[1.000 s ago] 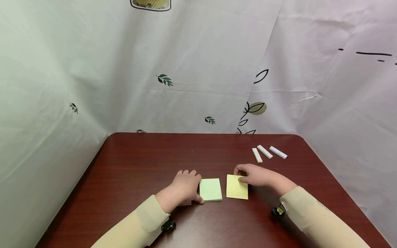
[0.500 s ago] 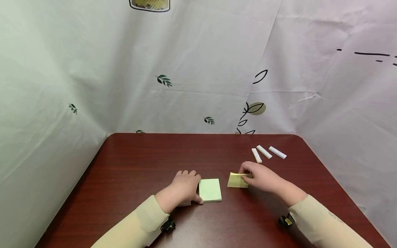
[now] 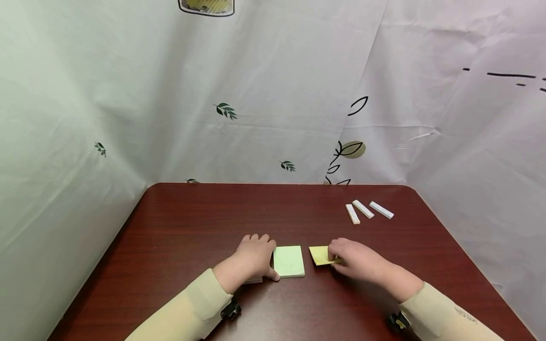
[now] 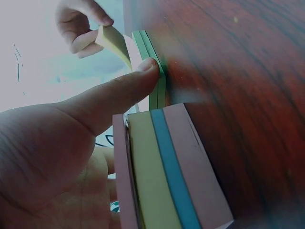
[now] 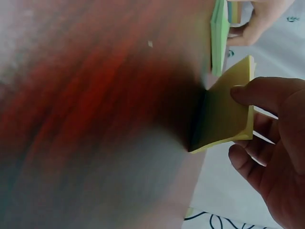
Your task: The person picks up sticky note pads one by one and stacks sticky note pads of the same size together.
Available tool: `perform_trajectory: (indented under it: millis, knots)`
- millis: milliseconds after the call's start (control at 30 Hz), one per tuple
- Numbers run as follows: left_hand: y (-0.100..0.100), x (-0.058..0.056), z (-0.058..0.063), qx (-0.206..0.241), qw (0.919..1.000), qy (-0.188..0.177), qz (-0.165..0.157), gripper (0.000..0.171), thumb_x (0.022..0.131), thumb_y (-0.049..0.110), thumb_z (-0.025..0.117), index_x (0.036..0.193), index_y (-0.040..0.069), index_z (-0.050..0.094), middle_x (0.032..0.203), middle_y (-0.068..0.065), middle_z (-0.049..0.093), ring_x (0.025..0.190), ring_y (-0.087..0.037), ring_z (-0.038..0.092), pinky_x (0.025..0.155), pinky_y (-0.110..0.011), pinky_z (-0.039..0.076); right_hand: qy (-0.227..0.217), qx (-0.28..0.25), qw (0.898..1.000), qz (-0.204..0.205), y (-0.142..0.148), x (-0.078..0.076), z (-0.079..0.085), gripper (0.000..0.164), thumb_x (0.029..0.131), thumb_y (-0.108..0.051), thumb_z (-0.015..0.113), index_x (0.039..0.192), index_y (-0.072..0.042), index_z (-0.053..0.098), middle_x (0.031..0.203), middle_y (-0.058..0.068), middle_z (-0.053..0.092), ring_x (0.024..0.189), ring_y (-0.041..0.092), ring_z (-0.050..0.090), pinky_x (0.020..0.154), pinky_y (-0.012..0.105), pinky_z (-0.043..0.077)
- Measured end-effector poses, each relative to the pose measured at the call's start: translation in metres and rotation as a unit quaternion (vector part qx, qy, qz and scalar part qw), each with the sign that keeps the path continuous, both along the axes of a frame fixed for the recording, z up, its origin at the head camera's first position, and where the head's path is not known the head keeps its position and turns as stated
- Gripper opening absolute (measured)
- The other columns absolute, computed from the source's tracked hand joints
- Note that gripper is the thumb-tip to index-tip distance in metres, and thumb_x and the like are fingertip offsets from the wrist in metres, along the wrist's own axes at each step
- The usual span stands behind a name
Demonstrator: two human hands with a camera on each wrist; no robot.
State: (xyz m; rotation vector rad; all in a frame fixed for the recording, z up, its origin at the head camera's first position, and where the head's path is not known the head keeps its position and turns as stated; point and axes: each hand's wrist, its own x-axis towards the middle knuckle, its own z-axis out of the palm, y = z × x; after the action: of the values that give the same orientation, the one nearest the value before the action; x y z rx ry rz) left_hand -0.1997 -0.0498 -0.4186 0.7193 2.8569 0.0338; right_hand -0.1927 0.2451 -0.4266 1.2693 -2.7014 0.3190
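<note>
R hand (image 3: 356, 259) pinched yellow pad (image 3: 319, 255) btwn thumb & fingers, tilted, just R of green pad (image 3: 289, 261) on table (image 3: 213, 208). L hand (image 3: 254, 255) arched over pink/yellow/blue stack (image 4: 157, 167), thumb by green pad; couldn't tell if gripping. 3 white sticks (image 3: 363, 209) lay beyond R hand. R sleeve (image 3: 435, 312) marking was illegible.

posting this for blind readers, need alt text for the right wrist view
A right hand pinches a yellow paper pad, tilted over a reddish-brown table. Beyond it, near the top, is a green paper block, with a left hand gripping a multicoloured stack.
</note>
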Motion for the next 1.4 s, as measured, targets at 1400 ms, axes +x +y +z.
perform_trajectory:
  millis: [1400]
  knots:
    - [-0.002,0.001,-0.001,0.009,1.0000,0.004,-0.001,0.072,0.065,0.061,0.085,0.116,0.015,0.064,0.104,-0.002,0.057,0.099,-0.028,0.054,0.091,-0.046,0.042,-0.205,-0.075,0.967,-0.134,0.015,-0.018,0.003,0.014,0.093,-0.015,0.069,0.106,-0.009,0.068,0.091,-0.007,0.058,0.081,0.007,0.053,0.070,0.028,0.047]
